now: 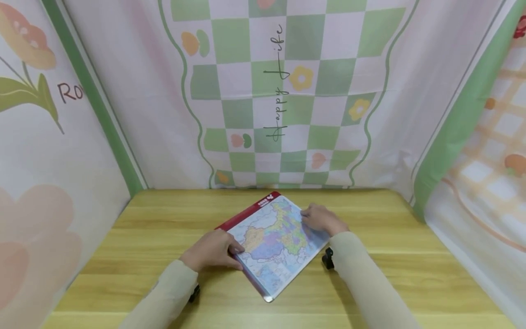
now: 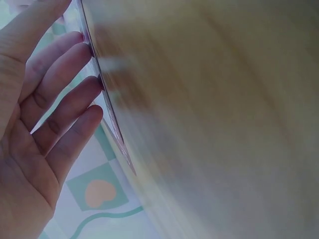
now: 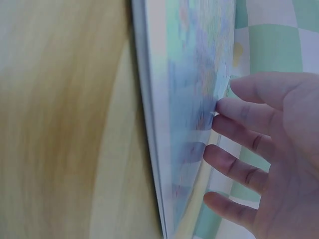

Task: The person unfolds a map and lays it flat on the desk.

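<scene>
A flat rectangular map board point(image 1: 267, 242) lies turned at an angle on the table, showing a multicoloured map with a red band along its upper left side. My left hand point(image 1: 213, 251) is at the board's left corner, its fingertips on the board and its thumb by the near edge. In the left wrist view, the fingers point(image 2: 65, 94) are spread and only slightly bent, touching the board. My right hand point(image 1: 324, 218) rests its fingertips on the map near the right edge. The right wrist view shows those fingers point(image 3: 239, 169) loosely extended over the printed face.
The wooden table point(image 1: 164, 219) extends on all sides of the board. Behind it hangs a green-and-white checked curtain point(image 1: 304, 109) with lettering. Printed fabric walls point(image 1: 45, 192) stand at the left and right.
</scene>
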The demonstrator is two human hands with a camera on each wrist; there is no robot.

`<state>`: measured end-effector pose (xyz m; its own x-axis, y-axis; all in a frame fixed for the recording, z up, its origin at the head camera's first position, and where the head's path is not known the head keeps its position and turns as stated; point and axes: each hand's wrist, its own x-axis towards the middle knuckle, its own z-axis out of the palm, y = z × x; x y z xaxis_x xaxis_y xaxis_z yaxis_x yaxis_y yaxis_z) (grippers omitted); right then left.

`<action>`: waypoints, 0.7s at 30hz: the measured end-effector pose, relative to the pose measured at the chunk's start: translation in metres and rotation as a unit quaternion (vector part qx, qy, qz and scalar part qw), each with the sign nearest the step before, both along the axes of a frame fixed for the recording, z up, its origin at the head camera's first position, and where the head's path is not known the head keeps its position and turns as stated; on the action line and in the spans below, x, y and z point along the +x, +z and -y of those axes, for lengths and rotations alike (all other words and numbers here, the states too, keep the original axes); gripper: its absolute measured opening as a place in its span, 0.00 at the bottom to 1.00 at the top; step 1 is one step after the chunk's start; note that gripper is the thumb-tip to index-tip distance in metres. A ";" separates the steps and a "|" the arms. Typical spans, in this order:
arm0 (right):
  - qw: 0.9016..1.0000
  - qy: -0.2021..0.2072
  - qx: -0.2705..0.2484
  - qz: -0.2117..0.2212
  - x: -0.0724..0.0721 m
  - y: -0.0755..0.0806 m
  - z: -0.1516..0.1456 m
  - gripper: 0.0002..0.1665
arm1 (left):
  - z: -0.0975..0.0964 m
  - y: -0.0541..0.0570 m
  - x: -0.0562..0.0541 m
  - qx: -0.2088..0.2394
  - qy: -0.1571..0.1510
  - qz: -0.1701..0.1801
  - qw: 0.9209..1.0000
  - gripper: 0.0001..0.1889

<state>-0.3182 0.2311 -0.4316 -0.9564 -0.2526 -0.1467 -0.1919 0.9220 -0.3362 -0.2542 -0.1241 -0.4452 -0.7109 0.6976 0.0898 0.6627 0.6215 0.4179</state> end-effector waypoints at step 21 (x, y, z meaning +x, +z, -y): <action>0.996 0.063 0.027 0.049 0.023 0.013 -0.006 0.36 | 0.020 -0.002 -0.006 0.021 0.029 0.021 0.999 0.18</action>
<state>-0.2950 0.2368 -0.4189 -0.8982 -0.3582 -0.2549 -0.2751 0.9102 -0.3097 -0.2604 -0.1440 -0.4477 -0.7541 0.6511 0.0863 0.6066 0.6402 0.4713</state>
